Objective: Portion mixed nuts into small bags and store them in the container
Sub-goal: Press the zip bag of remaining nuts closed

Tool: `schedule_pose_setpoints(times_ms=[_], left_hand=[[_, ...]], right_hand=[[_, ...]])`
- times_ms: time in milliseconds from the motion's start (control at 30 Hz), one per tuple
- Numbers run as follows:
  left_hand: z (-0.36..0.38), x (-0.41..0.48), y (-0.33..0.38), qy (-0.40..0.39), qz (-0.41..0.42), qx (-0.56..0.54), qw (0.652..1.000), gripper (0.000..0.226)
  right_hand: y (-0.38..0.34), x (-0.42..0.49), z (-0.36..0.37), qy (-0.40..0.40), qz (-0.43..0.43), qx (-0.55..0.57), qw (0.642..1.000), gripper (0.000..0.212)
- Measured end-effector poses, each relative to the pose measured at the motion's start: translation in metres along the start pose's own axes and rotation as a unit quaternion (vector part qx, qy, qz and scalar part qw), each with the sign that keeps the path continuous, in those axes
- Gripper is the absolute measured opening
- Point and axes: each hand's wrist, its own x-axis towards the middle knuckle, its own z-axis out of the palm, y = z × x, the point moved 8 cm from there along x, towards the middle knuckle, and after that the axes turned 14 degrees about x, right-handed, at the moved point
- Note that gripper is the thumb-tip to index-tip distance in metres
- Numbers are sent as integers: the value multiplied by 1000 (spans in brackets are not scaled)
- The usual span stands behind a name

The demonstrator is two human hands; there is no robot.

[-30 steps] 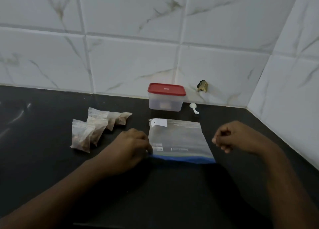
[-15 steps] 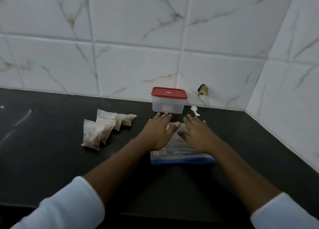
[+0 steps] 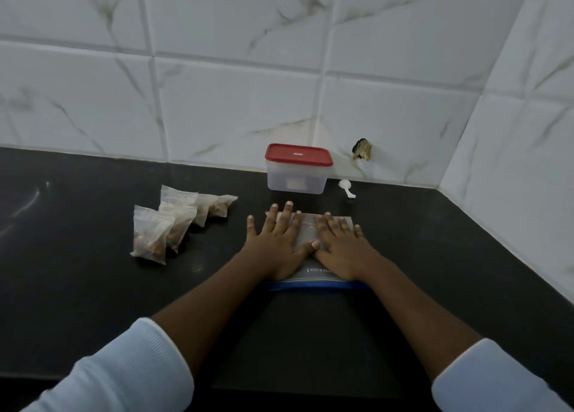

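Observation:
A large flat zip bag with a blue seal strip lies on the black counter in front of me. My left hand and my right hand press flat on it side by side, fingers straight and spread. Several small clear bags of mixed nuts lie in a loose pile to the left of the hands. A clear plastic container with a red lid, shut, stands behind the zip bag against the wall. A small white scoop lies to its right.
White marble-look tiles form the back wall and the right wall, meeting in a corner at the right. A dark broken spot marks the back wall near the container. My arms wear white sleeves.
One second ago my hands were curled at the zip bag's two sides. They have moved onto the bag and spread flat, and have since slid slightly forward over it.

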Motion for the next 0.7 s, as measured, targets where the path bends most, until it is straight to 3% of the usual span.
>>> schedule_pose_setpoints(times_ms=[700], left_hand=[[1,2,-7,-15,10,20,1000,78]], right_hand=[[7,3,-1,-6,47,28,999,76]])
